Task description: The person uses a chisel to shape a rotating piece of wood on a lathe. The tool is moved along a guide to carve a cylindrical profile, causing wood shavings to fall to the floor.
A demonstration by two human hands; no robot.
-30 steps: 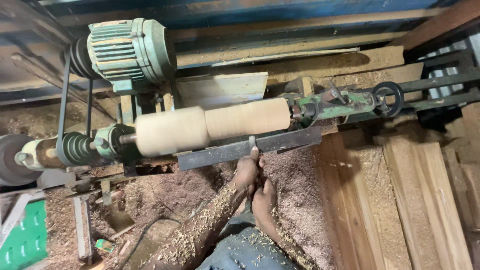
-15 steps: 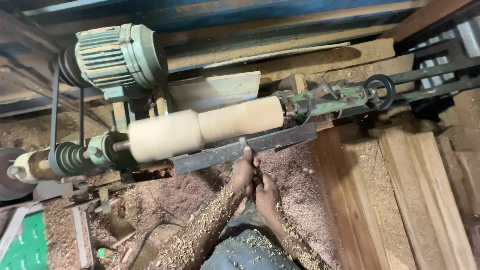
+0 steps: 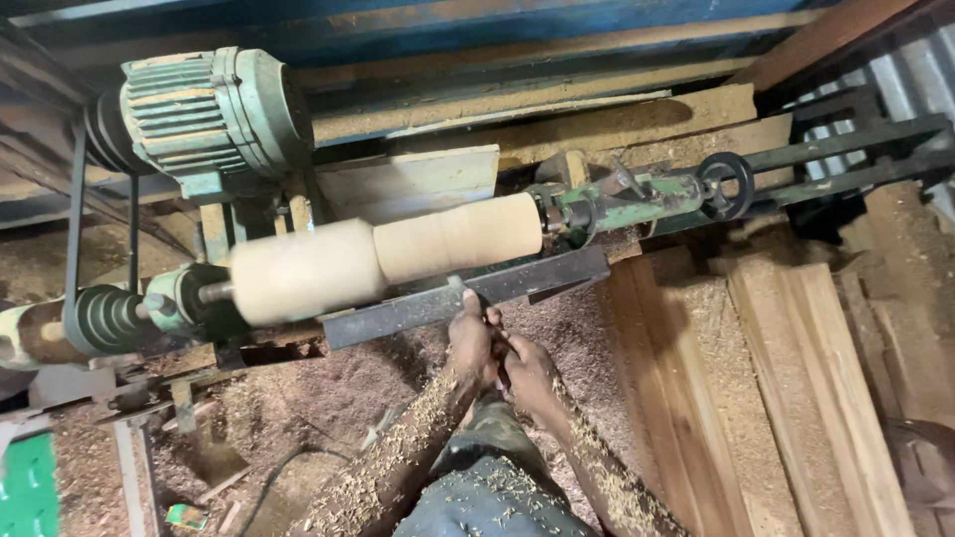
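Pressing tool rest point(image 3: 468, 298) w/ both hands, motor point(image 3: 204, 114) behind.

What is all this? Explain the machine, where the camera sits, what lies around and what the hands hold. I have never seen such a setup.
The picture comes from a camera worn on the person's head, looking down at their own arms. The machine is a wood lathe: a pale wooden cylinder lies sideways, held at both ends. The green motor at upper left is linked by a belt to a grooved pulley at the cylinder's left end. At the right end a green support with a small black handwheel holds it. A dark metal bar runs along the front of the wood. The left hand and right hand are close together just below that bar and seem to grip a tool, mostly hidden. Wood shavings cover the floor and both forearms. Planks lie at right.
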